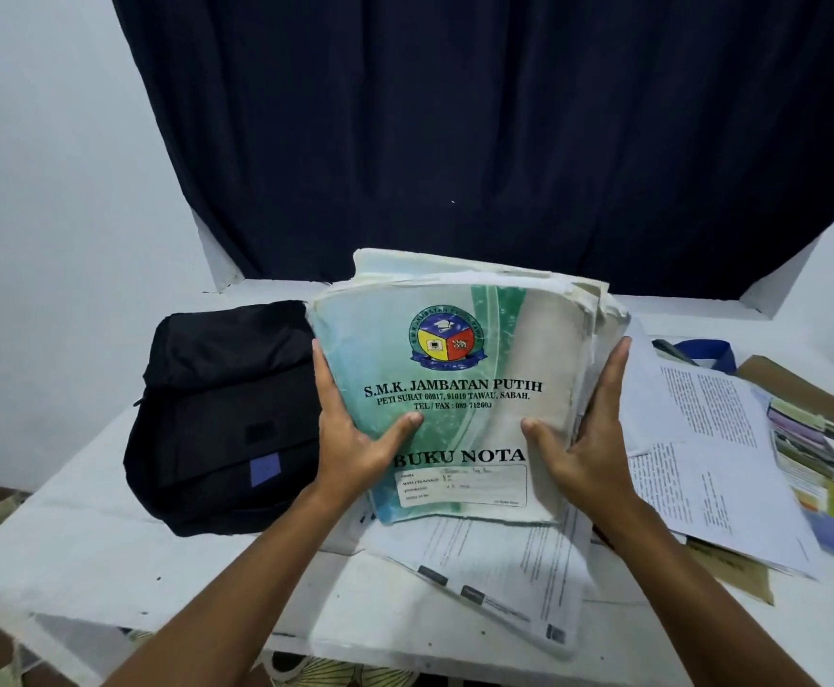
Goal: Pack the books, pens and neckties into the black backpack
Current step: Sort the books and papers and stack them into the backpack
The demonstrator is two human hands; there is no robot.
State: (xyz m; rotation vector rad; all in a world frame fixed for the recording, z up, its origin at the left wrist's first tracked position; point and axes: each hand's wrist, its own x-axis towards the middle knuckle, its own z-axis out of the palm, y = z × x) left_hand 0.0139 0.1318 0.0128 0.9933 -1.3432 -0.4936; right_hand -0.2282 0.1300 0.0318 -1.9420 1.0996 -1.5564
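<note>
The stack of notebooks [464, 384] is clasped from both sides: the left hand [355, 438] is pressed along its left edge with the thumb laid across the green front cover, and the right hand [583, 438] is held likewise along the right edge. The stack is tilted up above loose printed sheets [499, 577] on the white table [83, 547]. The black backpack [221, 414] is lying just left of it; more papers [712, 463] are spread to the right.

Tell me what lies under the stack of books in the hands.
Under the stack of books, held by the left hand and right hand, printed papers lie on the table. What the stack covers cannot be seen.
</note>
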